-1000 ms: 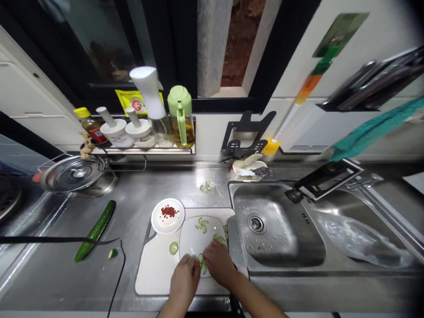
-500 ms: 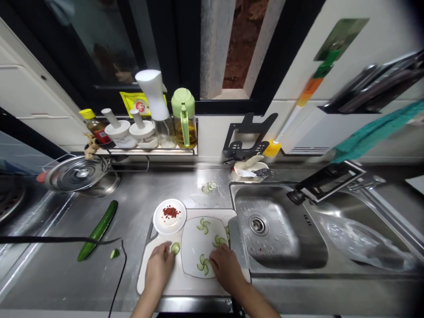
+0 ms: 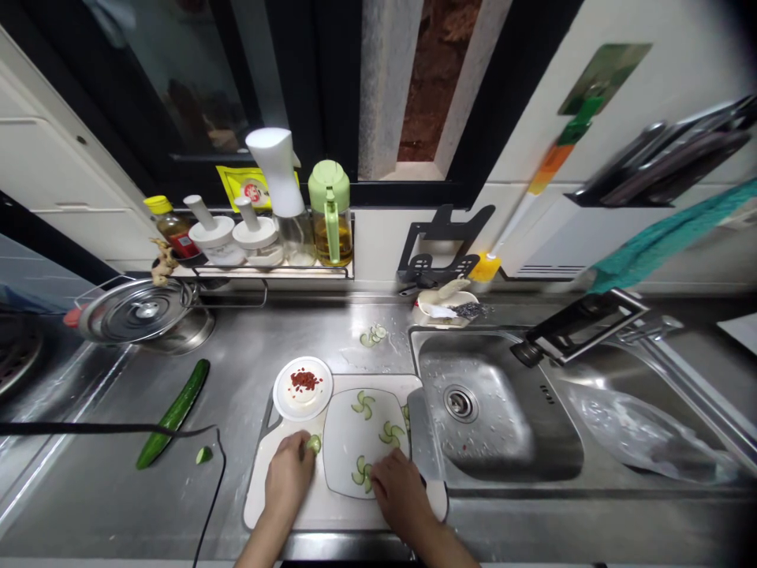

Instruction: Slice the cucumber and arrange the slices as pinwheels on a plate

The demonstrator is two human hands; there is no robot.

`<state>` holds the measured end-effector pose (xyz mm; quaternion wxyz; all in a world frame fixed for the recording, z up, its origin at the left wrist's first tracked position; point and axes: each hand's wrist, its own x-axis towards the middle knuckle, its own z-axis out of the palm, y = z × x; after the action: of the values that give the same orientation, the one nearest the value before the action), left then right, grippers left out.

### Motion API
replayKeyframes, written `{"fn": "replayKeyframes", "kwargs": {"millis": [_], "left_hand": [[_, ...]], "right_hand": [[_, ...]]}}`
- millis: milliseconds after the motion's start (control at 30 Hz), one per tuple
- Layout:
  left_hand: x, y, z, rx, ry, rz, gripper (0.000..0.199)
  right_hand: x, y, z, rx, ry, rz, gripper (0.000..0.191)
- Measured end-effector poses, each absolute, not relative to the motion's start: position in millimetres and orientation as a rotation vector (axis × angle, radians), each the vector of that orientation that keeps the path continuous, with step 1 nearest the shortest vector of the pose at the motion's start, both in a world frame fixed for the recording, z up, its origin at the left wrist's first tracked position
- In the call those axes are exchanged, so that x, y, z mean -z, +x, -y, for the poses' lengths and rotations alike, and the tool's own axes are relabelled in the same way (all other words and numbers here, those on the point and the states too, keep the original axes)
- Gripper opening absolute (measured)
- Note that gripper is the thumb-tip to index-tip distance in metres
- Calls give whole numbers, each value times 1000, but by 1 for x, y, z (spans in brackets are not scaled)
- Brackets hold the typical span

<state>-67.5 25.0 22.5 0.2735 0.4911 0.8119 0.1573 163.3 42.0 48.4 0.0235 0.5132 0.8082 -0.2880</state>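
Observation:
On a cutting board [image 3: 331, 517] rests a white square plate [image 3: 348, 426] with cucumber slices fanned into three pinwheels: at the top [image 3: 363, 405], right [image 3: 391, 433] and bottom [image 3: 360, 474]. My left hand [image 3: 291, 471] is closed at the plate's left, its fingertips on a small stack of cucumber slices [image 3: 313, 444]. My right hand [image 3: 402, 487] has its fingers bent together at the plate's lower right edge, beside the bottom pinwheel; what its fingertips hold, if anything, is hidden. A round white plate [image 3: 303, 388] with red berries stands at the board's upper left.
A cucumber [image 3: 174, 414] and a cut end piece [image 3: 204, 455] lie left, near a black cable [image 3: 221, 465]. Slices [image 3: 373, 336] lie behind the board. A knife blade [image 3: 423, 430] lies along the board's right side. The sink [image 3: 497, 410] is right.
My right hand has moved slightly down and left, from beside the right pinwheel to beside the bottom one. My left hand has shifted only a little, still at the small stack.

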Motion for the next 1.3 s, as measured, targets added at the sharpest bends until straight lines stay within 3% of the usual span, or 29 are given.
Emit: {"fn": "replayKeyframes", "kwargs": {"millis": [367,633,1133,1300], "left_hand": [[-25,-73,-26,-555,1227,-2112,11],[-34,-74,-34,-767,798,-1700,37],[-51,-29,-41,-733,448,-1471,49],[-56,-24,-42,-722,37,-1338,38]], "right_hand": [[-48,160,-43,954,1627,-2524,17],[-49,138,-57,1412,1823,-2511,13],[-66,121,-86,1749,1901,-2305,10],[-76,124,-88,1796,1846,-2342,8]]}}
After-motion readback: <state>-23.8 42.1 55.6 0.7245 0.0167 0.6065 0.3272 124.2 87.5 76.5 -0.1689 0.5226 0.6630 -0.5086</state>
